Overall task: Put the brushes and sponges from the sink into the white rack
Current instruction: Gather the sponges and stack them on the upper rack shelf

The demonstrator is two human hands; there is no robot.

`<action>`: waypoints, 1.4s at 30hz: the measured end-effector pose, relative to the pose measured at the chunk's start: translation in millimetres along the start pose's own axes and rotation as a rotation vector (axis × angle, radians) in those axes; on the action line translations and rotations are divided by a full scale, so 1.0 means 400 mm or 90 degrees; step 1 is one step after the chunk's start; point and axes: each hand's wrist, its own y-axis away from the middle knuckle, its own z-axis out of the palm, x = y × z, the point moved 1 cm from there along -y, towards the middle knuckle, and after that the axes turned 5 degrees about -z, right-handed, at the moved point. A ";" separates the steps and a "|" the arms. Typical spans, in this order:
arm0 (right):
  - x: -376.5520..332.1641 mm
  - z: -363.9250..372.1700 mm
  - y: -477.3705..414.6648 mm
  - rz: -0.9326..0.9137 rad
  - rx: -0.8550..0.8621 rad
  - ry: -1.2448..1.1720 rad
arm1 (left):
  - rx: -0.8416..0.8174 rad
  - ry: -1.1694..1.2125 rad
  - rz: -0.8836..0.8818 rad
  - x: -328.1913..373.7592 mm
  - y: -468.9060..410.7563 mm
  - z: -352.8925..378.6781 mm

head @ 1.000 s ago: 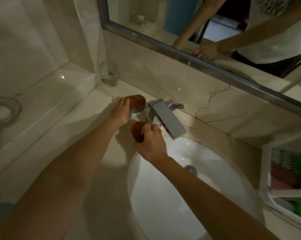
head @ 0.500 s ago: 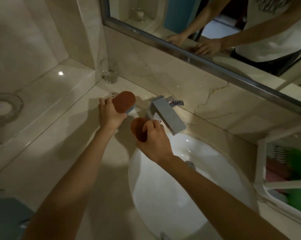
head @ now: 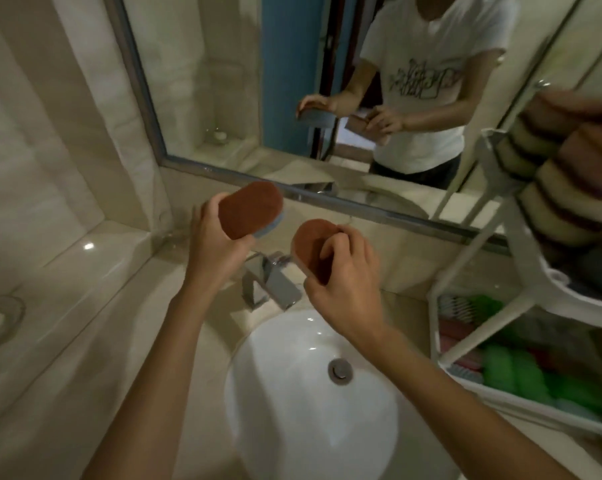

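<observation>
The transfer step is judged in hand. The first sponge [head: 251,209] is gripped by the left hand [head: 216,247], the second sponge [head: 310,251] by the right hand [head: 344,292], above the sink [head: 275,427] rear edge. Next, carriage rightward into the white rack [head: 576,308] is required.

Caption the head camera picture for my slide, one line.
Left hand holds one brown sponge, right hand a second brown sponge, above the tap and sink, white rack alongside.

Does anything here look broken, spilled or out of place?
Nothing stands out. The left hand holds one sponge and the right hand a second sponge, above the tap; the rack stands beside the sink.
</observation>
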 end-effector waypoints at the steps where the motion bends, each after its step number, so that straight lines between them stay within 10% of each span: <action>1: 0.012 -0.044 -0.002 0.009 0.011 0.007 | -0.025 0.003 0.024 0.041 0.014 0.012; 21: 0.371 -0.853 0.172 0.063 0.222 0.164 | -0.246 0.020 0.397 0.658 0.372 0.355; 42: 0.540 -0.954 0.205 0.080 0.077 0.141 | -0.422 -0.061 0.385 0.692 0.419 0.539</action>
